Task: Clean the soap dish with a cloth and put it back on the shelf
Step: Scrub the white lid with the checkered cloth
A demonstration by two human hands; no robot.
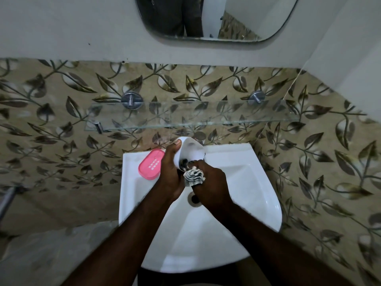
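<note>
left hand (171, 172) grips one white soap dish (190, 152); right hand (213, 180) clutches one striped cloth (193, 176) against it; one pink tray (151, 164) sits on one sink (258, 162).

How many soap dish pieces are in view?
2. The pink piece lies on the sink's back-left rim; the white piece is held in the left hand, the cloth in the right hand against it. None seems hidden.

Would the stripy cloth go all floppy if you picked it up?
Probably floppy: the cloth bunches into soft folds in the right hand. It likely weighs little, as that hand alone presses it into the white dish.
</note>
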